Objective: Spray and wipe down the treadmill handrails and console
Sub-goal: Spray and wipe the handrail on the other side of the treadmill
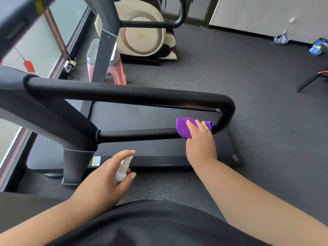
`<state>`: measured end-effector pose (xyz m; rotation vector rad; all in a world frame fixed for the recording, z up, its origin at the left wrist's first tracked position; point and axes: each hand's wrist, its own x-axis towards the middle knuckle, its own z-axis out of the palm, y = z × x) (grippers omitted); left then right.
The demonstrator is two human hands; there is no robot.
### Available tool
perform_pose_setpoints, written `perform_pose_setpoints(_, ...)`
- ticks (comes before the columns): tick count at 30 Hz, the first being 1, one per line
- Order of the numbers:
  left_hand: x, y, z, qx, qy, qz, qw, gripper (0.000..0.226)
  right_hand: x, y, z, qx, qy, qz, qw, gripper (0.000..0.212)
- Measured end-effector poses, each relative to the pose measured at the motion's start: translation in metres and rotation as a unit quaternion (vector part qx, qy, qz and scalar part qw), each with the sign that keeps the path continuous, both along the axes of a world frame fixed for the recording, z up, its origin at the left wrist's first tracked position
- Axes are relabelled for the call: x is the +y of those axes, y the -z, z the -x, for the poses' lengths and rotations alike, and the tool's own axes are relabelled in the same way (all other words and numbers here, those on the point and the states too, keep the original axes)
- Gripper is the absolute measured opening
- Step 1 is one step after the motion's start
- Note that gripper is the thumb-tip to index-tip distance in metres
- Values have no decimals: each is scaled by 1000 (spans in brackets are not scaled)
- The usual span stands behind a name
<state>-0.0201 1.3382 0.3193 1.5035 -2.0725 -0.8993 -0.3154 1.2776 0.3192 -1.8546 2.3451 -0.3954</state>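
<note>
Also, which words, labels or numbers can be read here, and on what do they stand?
None can be read.
Yellow-white sticker on the treadmill base: print too small.
Gold mark on the massage chair: blurred.
Yellow sticker on the console edge: blurred.
Red tag at the window: no visible text.

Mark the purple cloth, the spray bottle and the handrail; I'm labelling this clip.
purple cloth (182,127): head view, on the fold left of the fingers.
spray bottle (122,170): head view, on the white body.
handrail (138,134): head view, on the lower bar.
</note>
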Motion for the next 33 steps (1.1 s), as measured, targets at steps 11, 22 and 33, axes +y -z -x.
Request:
perform_pose_setpoints(11, -5, 0, -45, -14, -10, 2, 1000, 69, 8, 41, -123, -55, -26, -47, 997, 92)
perform_pose_setpoints(22, -14, -2, -61, -23, -2, 9, 1000, 67, 11, 21, -148, -265, -81, -7, 961, 69)
perform_pose_setpoints(33, -13, -3, -34, 10, 9, -3, 1000, 68, 2, 5, -13, -20, 36, 12, 999, 60)
